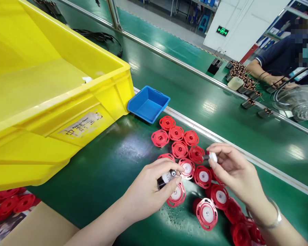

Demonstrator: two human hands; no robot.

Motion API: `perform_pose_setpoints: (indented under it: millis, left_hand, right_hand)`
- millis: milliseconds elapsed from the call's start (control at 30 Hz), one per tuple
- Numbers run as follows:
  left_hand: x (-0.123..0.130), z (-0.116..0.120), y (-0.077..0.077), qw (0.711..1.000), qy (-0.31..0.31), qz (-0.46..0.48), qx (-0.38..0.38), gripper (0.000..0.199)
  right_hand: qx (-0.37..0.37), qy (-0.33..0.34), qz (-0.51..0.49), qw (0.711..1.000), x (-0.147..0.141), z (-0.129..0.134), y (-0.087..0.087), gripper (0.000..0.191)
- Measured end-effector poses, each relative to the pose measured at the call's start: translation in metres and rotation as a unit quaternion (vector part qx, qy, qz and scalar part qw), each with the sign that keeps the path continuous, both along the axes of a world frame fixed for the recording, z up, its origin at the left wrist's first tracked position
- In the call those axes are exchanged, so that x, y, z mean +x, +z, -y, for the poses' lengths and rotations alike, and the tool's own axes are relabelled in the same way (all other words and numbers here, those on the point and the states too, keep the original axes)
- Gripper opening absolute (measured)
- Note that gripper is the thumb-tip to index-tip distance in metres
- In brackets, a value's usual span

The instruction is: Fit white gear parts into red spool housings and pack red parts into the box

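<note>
My left hand (150, 188) is closed round a small black and clear cylindrical part (166, 178), its ringed end facing up. Between the thumb and fingers of my right hand (231, 167) is a white cap-like piece (213, 157) with a dark shaft pointing left. Beneath and around both hands stand several red round housings; some, like the one at the front (207, 213), hold a white toothed disc. Those farther back, such as this red housing (176, 133), show only a red centre.
A large yellow bin (100, 99) fills the left, beside a blue tray (150, 104). More red parts (9, 205) lie at the lower left near cardboard (43, 227). Across a metal rail, a person's hand (274, 80) is near copper-wired parts (241, 73).
</note>
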State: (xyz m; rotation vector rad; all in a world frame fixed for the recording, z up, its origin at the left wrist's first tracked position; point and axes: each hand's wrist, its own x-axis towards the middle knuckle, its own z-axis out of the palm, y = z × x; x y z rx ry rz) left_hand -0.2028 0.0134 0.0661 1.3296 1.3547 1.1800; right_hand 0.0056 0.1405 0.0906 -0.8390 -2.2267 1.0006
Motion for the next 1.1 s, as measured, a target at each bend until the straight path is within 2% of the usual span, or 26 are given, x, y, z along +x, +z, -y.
perform_pose_setpoints:
  millis: [67,200,400,667,933,1100]
  left_hand:
    - [0.000,0.000,-0.001,1.000,-0.006,0.001,-0.006,0.015]
    - [0.002,0.000,-0.005,1.000,-0.016,0.004,-0.014,0.013]
    - [0.002,-0.003,-0.006,0.999,-0.023,-0.001,-0.024,0.013]
    - [0.002,-0.002,-0.003,1.000,-0.022,-0.004,-0.020,0.012]
    - [0.001,-0.003,-0.005,1.000,-0.023,-0.001,-0.019,0.013]
    - [0.001,-0.001,-0.006,0.999,-0.029,-0.001,-0.018,0.015]
  right_hand:
    - [0.015,-0.005,0.048,0.999,0.007,-0.014,-0.009,0.015]
    - [0.115,0.027,0.136,0.984,0.010,-0.027,-0.025,0.014]
    - [0.195,0.081,0.145,0.967,0.002,-0.025,-0.022,0.017]
    - [0.192,0.133,0.204,0.951,0.002,-0.034,-0.028,0.020]
    - [0.207,0.081,0.185,0.957,0.002,-0.033,-0.031,0.020]
    - [0.233,0.072,0.176,0.954,0.005,-0.031,-0.034,0.019]
